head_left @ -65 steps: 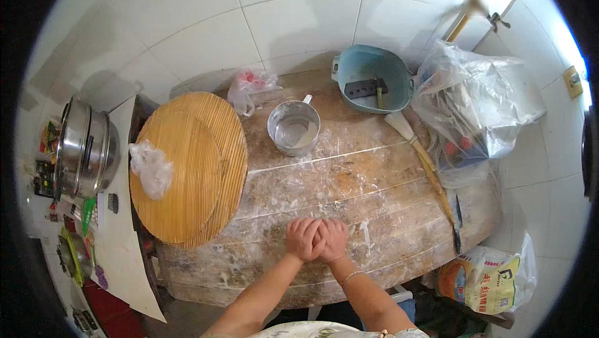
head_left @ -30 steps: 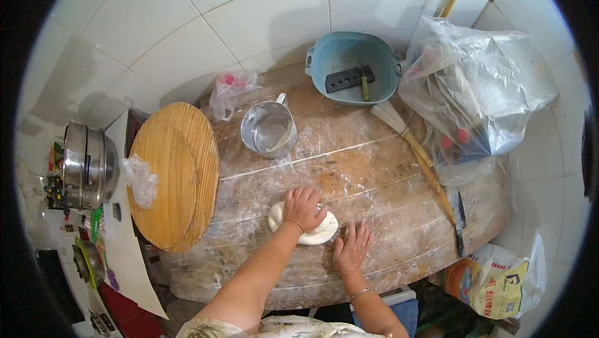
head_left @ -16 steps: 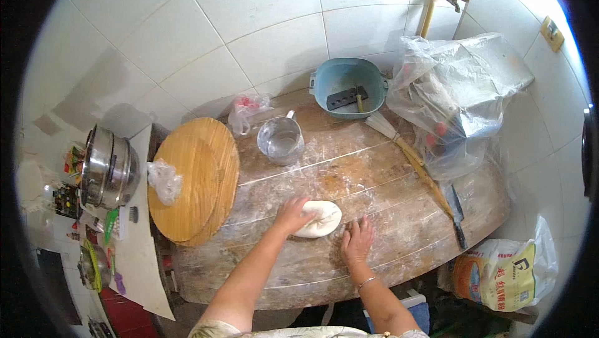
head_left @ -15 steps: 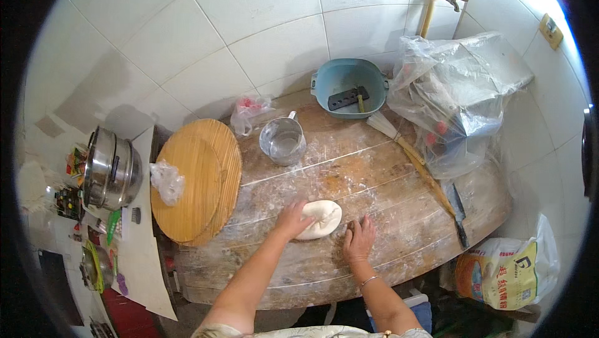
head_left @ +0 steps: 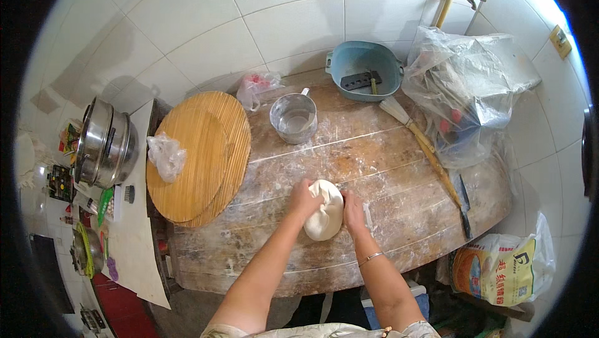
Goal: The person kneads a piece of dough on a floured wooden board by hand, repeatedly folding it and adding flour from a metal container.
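A pale, smooth lump of dough [head_left: 326, 220] stands at the middle of the floury wooden board, with a fold near its upper left. My left hand [head_left: 304, 199] grips its upper left side, the thumb pressed into the fold. Against the right edge of the dough, my right hand [head_left: 354, 209] is closed with bent fingers; the fingertips are partly hidden. A thin pale strip [head_left: 367, 214] lies just right of that hand. Beyond the dough stands a metal measuring cup [head_left: 294, 119] with a handle.
Round bamboo lids [head_left: 187, 188] with a crumpled plastic bag [head_left: 166, 157] lie on the left. Behind are a blue-grey basin [head_left: 354, 63] and plastic-covered things [head_left: 465, 88]. A brush [head_left: 395, 111], rolling pin [head_left: 440, 172] and knife [head_left: 463, 197] lie right, near a flour sack [head_left: 499, 269].
My left hand has shifted its hold and the dough now stands taller, turned lengthwise. My right hand has moved from the board up to the dough's right edge. The view has shifted slightly.
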The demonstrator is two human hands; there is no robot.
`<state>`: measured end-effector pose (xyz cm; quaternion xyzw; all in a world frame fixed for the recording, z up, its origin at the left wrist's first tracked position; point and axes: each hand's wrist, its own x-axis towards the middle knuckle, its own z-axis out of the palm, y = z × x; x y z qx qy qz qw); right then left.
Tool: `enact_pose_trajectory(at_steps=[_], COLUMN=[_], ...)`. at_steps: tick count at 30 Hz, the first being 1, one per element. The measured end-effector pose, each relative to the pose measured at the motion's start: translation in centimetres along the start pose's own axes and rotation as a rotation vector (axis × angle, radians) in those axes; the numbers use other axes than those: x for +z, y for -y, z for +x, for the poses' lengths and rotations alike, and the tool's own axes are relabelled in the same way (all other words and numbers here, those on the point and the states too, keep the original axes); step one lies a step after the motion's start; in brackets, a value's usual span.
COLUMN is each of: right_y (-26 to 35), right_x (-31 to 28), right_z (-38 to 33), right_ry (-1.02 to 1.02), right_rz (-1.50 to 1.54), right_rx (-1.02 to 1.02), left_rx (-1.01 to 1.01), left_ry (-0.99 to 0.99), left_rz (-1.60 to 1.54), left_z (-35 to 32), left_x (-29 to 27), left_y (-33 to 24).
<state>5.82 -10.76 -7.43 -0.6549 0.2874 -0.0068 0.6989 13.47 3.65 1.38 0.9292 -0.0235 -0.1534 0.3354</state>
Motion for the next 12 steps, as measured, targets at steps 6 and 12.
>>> enact_pose_trajectory(at_steps=[6,12], right_y=[0.6,-0.2], right_x=[-5.2,-10.9], right_z=[-6.4,-7.6], right_ry=[-0.33,-0.262], right_rz=[-0.68,-1.02], right_rx=[-0.376,-0.333], left_rx=[0.448,0.361], left_ry=[-0.374,-0.329], left_rz=[0.147,0.187], left_z=[-9.5,-5.8], left_x=[2.4,6.2], left_y=[-0.7,0.8])
